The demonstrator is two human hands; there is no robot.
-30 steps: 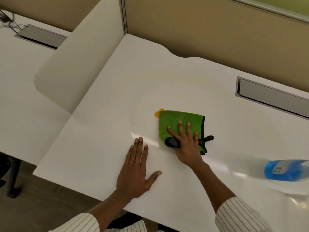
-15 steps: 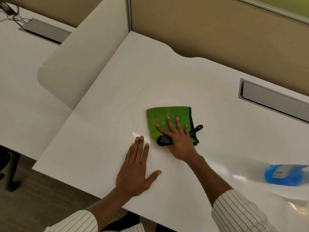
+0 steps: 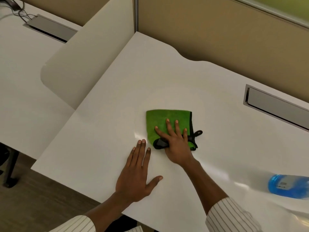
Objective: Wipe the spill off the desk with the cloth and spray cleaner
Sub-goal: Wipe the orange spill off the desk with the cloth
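Note:
A folded green cloth (image 3: 160, 122) with a black edge and a black loop lies near the middle of the white desk (image 3: 167, 81). My right hand (image 3: 175, 143) presses flat on the cloth with its fingers spread. My left hand (image 3: 138, 169) rests palm down on the bare desk just left of the cloth, holding nothing. The blue spray cleaner bottle (image 3: 291, 186) lies at the right edge, partly cut off. No spill shows; the spot where the orange mark was is under the cloth.
A grey cable tray (image 3: 275, 106) is set into the desk at the right. Tan partition panels (image 3: 217, 30) stand behind. A white divider (image 3: 87, 56) separates a neighbouring desk at the left, with another tray (image 3: 50, 28) and cables. The desk's front edge runs under my wrists.
My right hand slid the cloth to the left over the orange spill, which no longer shows. My left hand stayed flat in place.

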